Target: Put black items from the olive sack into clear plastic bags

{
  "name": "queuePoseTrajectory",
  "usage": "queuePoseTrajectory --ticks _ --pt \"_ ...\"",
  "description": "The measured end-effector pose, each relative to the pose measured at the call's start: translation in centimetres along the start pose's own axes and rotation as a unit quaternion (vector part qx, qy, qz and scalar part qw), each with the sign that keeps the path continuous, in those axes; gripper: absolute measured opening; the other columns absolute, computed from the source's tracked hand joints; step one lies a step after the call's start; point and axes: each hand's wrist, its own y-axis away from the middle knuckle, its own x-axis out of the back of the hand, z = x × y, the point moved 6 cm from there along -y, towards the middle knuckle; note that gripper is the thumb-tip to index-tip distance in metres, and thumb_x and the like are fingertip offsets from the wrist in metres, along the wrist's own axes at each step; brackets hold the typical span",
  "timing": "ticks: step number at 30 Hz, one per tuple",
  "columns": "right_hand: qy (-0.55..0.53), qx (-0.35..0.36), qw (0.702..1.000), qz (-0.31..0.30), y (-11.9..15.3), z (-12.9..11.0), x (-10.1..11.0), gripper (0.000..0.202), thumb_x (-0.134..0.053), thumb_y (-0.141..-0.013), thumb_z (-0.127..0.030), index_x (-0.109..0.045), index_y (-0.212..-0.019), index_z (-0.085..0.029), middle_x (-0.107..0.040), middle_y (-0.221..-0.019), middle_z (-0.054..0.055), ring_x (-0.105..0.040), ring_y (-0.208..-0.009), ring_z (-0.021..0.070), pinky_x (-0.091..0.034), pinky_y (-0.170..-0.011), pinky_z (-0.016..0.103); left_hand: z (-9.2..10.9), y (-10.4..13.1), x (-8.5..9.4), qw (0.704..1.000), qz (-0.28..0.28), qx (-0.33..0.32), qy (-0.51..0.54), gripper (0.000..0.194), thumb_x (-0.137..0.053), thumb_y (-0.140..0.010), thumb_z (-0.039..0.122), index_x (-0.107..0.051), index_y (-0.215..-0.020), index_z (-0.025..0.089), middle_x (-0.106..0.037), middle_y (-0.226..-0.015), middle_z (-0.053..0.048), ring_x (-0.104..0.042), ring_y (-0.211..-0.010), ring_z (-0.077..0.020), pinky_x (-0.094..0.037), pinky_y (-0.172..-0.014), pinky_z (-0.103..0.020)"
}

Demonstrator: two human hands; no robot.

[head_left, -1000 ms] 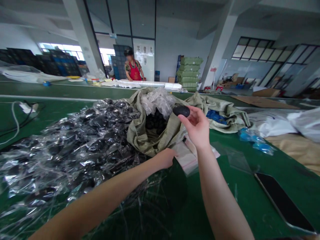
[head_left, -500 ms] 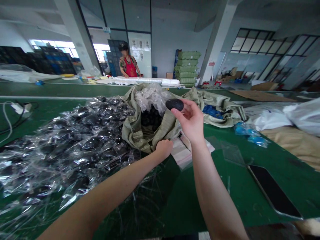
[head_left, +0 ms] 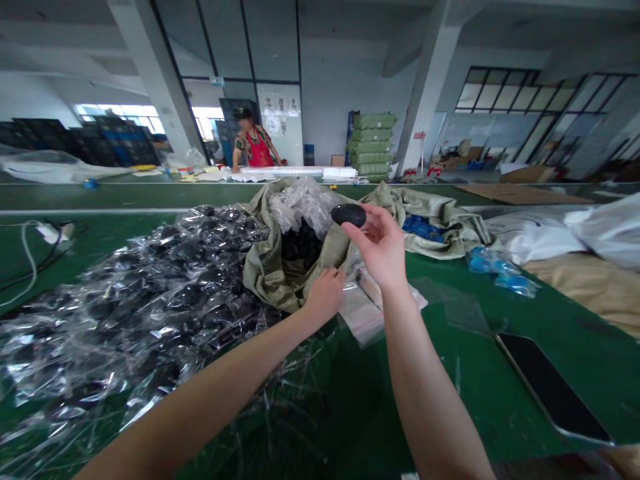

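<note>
In my right hand [head_left: 383,250] is a black egg-shaped piece [head_left: 349,215] with a speckled surface, pinched between thumb and fingers above the sack's edge. My left hand [head_left: 326,293] rests lower, fingers curled against the front of the olive woven sack [head_left: 267,267]; whether they grip anything is hidden. Dark pieces [head_left: 300,245] of a similar colour lie inside the sack's mouth, under crumpled clear plastic [head_left: 303,203]. Beside my left hand, partly behind my right wrist, is a stack of flat clear bags [head_left: 363,313].
Black pieces in clear wrappers [head_left: 165,287] form a wide heap at left. A second sack [head_left: 450,223] holds blue items [head_left: 423,228]. A phone [head_left: 553,387] lies at right near blue wrapped pieces [head_left: 503,267]. Across the green table stands a person in a red apron [head_left: 259,153].
My left hand has shifted slightly up along the sack, and its fingers are less tightly curled. The right hand still holds the black piece in nearly the same place; the view has tilted slightly.
</note>
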Motion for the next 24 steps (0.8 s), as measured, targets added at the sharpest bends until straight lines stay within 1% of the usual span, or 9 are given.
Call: queuePoseTrajectory --ticks 3,7,9,10,12,14,16,20,24 --pt "0.004 -0.001 1.0 0.009 0.0 -0.1 0.3 0.041 -0.075 -0.074 -0.042 -0.057 -0.107 -0.024 -0.07 -0.098 0.004 -0.068 -0.085 0.0189 -0.057 -0.08 0.037 -1.3 -0.2 2.2 0.994 0.007 -0.003 0.109 0.024 -0.047 -0.09 0.016 -0.071 -0.088 0.015 -0.068 -0.09 -0.009 -0.064 -0.087 -0.0183 -0.049 -0.084 -0.029" --pt "0.021 -0.004 0.999 0.04 -0.1 0.2 0.9 0.04 -0.072 -0.076 -0.043 -0.052 -0.106 -0.025 -0.066 -0.095 0.002 -0.066 -0.084 0.0174 -0.056 -0.076 0.033 -4.9 0.1 5.0 0.955 0.017 0.066 0.289 0.016 -0.052 -0.086 0.024 -0.066 -0.085 0.016 -0.069 -0.078 -0.004 -0.064 -0.072 -0.0162 -0.049 -0.069 -0.027" --pt "0.023 -0.006 0.998 0.054 -0.1 0.5 1.0 0.041 -0.073 -0.074 -0.041 -0.05 -0.103 -0.025 -0.063 -0.092 0.001 -0.065 -0.081 0.0161 -0.056 -0.073 0.031 -6.8 0.5 5.9 0.913 0.029 0.104 0.393 0.009 -0.056 -0.083 0.026 -0.057 -0.084 0.017 -0.069 -0.077 -0.002 -0.065 -0.072 -0.016 -0.049 -0.067 -0.027" --pt "0.025 -0.007 0.998 0.057 -0.2 0.7 1.0 0.041 -0.074 -0.073 -0.039 -0.048 -0.102 -0.025 -0.062 -0.092 0.001 -0.064 -0.08 0.0157 -0.056 -0.073 0.031 -7.7 0.7 6.2 0.886 0.031 0.124 0.445 0.011 -0.058 -0.081 0.027 -0.052 -0.083 0.018 -0.07 -0.078 -0.002 -0.066 -0.073 -0.0159 -0.05 -0.067 -0.027" --pt "0.034 -0.007 0.998 0.057 -0.2 1.1 0.8 0.043 -0.075 -0.071 -0.035 -0.047 -0.101 -0.025 -0.06 -0.095 0.001 -0.063 -0.083 0.0158 -0.056 -0.075 0.031 -9.2 1.1 6.6 0.835 0.033 0.157 0.526 0.022 -0.064 -0.076 0.026 -0.044 -0.083 0.02 -0.071 -0.078 -0.001 -0.068 -0.072 -0.0159 -0.05 -0.066 -0.027" --pt "0.04 -0.012 0.998 0.052 -0.1 1.4 0.4 0.044 -0.075 -0.069 -0.032 -0.047 -0.102 -0.025 -0.058 -0.099 0.002 -0.063 -0.089 0.0167 -0.055 -0.079 0.031 -10.5 1.4 7.1 0.808 0.049 0.175 0.56 0.033 -0.07 -0.071 0.027 -0.04 -0.083 0.021 -0.071 -0.076 0.0 -0.068 -0.068 -0.0152 -0.049 -0.064 -0.026" --pt "0.037 -0.024 0.998 0.041 0.1 1.8 -0.3 0.045 -0.074 -0.07 -0.031 -0.046 -0.104 -0.025 -0.059 -0.102 0.002 -0.063 -0.09 0.0168 -0.055 -0.079 0.031 -11.7 1.6 7.6 0.804 0.081 0.186 0.558 0.041 -0.075 -0.065 0.029 -0.04 -0.083 0.021 -0.07 -0.073 0.001 -0.066 -0.064 -0.0142 -0.048 -0.062 -0.025" --pt "0.054 -0.051 0.997 -0.006 0.9 2.8 -2.2 0.047 -0.07 -0.075 -0.035 -0.048 -0.116 -0.026 -0.063 -0.098 0.002 -0.064 -0.083 0.0165 -0.054 -0.073 0.031 -14.1 1.7 8.3 0.818 0.137 0.202 0.52 0.046 -0.08 -0.059 0.03 -0.044 -0.087 0.02 -0.068 -0.07 0.003 -0.065 -0.064 -0.0142 -0.048 -0.062 -0.025" --pt "0.184 -0.065 0.976 -0.099 2.3 4.7 -4.9 0.037 -0.067 -0.078 -0.04 -0.058 -0.109 -0.022 -0.067 -0.093 0.003 -0.064 -0.08 0.019 -0.052 -0.073 0.033 -17.2 1.8 9.0 0.847 0.199 0.201 0.45 0.046 -0.079 -0.06 0.029 -0.048 -0.093 0.02 -0.066 -0.07 0.004 -0.066 -0.067 -0.0153 -0.048 -0.065 -0.025"
